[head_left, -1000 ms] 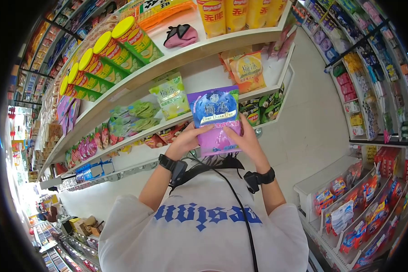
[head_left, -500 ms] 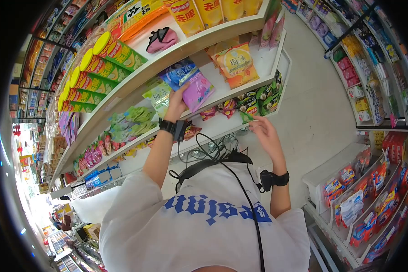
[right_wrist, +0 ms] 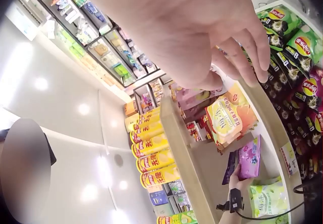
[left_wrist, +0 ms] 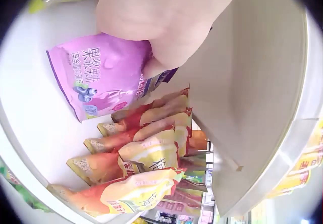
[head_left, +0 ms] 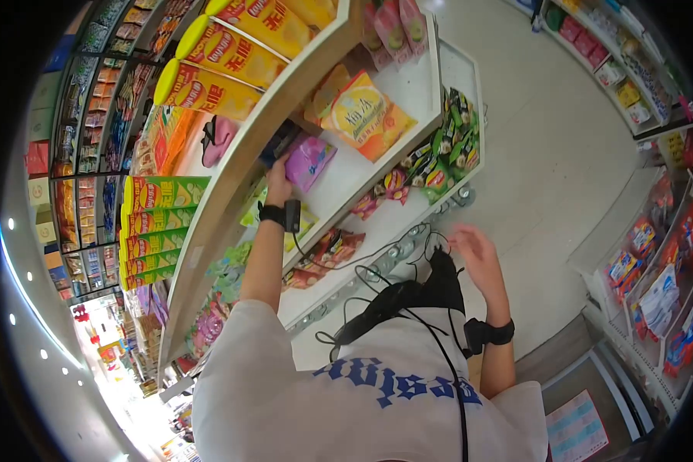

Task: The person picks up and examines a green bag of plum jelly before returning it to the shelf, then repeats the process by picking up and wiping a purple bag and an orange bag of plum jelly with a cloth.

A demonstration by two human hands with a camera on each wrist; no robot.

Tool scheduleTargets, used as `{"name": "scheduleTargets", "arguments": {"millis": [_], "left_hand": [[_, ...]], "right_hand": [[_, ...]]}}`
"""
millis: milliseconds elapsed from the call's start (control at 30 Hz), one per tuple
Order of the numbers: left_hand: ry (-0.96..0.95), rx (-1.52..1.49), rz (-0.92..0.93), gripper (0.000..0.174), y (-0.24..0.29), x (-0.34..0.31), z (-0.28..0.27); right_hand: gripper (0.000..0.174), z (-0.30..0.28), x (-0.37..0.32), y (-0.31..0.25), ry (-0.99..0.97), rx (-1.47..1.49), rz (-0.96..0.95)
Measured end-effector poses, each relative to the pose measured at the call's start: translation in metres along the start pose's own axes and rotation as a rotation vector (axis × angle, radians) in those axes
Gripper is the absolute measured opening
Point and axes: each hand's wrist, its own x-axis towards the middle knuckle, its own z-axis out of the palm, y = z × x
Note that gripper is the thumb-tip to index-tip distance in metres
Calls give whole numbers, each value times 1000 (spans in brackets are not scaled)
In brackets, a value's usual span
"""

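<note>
My left hand is in among the middle shelf's bags, gripping the dark upper part of a purple bag of jelly. In the left wrist view, the bag's lower half shows blueberries, close to the white shelf surface, and the left hand covers much of its top. Orange bags of jelly stand in a row to its right; a green bag lies on its other side. My right hand hangs in front of the shelves with relaxed fingers and nothing in it.
Overhead, an upper shelf carries yellow and green chip tubes and a pink pouch. Dark green chip bags fill the lower shelf. A black cable loops from the left wrist. Another rack stands at the right.
The purple bag went from both hands before the chest to the middle shelf in the left hand. The right hand let go and dropped back to the right. The head view turned.
</note>
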Motion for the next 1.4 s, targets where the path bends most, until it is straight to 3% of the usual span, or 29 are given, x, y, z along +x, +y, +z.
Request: {"name": "scheduleTargets", "arguments": {"millis": [33, 233, 333, 433, 600, 733, 800, 900, 967, 1033, 1233, 1400], "left_hand": [[63, 37, -39, 41, 1, 7, -2], [-168, 8, -125, 38, 4, 30, -19], [-155, 30, -208, 30, 10, 31, -22], [-64, 81, -159, 33, 19, 25, -12], [-193, 9, 220, 38, 16, 65, -37], [-122, 145, 173, 38, 27, 54, -32], [-179, 544, 346, 38, 27, 62, -50], [-134, 1250, 792, 31, 34, 55, -66], [-89, 1475, 1009, 28, 40, 39, -68], [-87, 1411, 1098, 28, 42, 36, -67], [-240, 1386, 876, 29, 54, 31, -64], [-139, 1492, 1031, 36, 27, 75, -93]], "right_hand": [[27, -1, 2, 3, 10, 36, -9], [26, -2, -7, 7, 59, 72, 11], [25, -3, -11, 14, 64, 71, 4], [25, -2, -19, 18, 86, 108, 22], [25, -1, -31, 29, 96, 68, 12], [25, 6, -35, 31, 79, 26, 44], [25, 10, -35, 33, 62, 21, 44], [25, 17, -32, 29, 35, 5, 60], [25, 22, -31, 26, 22, -11, 74], [25, 27, -27, 25, 13, -29, 76], [25, 36, -20, 25, -16, -54, 84], [25, 42, -16, 21, -31, -66, 105]]}}
